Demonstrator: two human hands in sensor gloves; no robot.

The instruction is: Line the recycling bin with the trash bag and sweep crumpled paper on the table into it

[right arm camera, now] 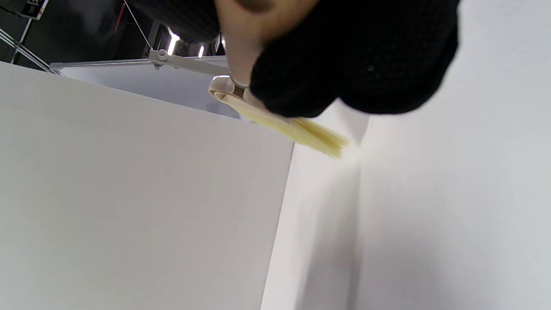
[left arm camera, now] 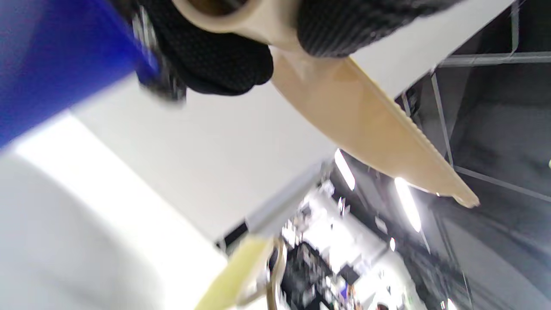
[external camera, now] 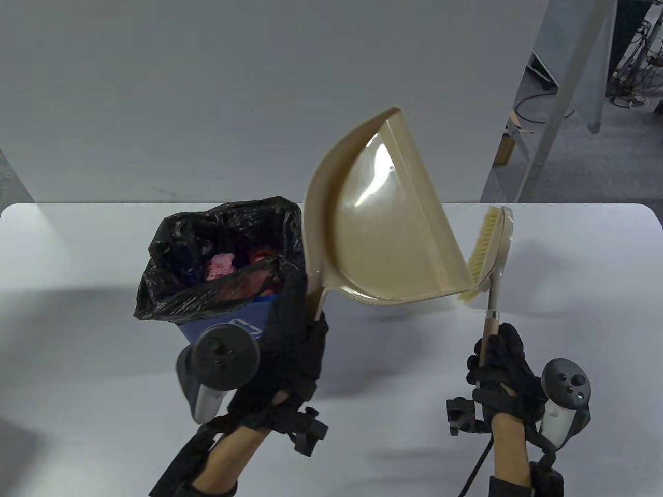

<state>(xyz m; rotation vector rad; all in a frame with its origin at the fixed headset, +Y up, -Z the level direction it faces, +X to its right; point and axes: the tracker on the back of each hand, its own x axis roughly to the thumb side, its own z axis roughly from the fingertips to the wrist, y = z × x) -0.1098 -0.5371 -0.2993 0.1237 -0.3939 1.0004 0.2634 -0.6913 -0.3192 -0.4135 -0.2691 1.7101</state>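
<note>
A blue recycling bin [external camera: 228, 320] lined with a black trash bag [external camera: 176, 248] stands left of centre on the white table [external camera: 77, 362]; pink and red crumpled paper [external camera: 221, 266] lies inside. My left hand [external camera: 290, 347] grips the handle of a beige dustpan [external camera: 383, 228], raised and tilted up beside the bin's right rim. In the left wrist view the dustpan [left arm camera: 370, 125] passes under my gloved fingers [left arm camera: 215, 64], with the bin's blue wall [left arm camera: 51, 56] at left. My right hand [external camera: 500, 362] holds the handle of a brush [external camera: 492, 248], bristles against the dustpan's right edge. The brush's bristles [right arm camera: 301, 131] show in the right wrist view.
A grey partition wall [external camera: 233, 93] stands behind the table's far edge. At the back right are metal frame legs [external camera: 549, 119] and cables on the floor. A tracker is strapped to the back of each hand [external camera: 225, 357].
</note>
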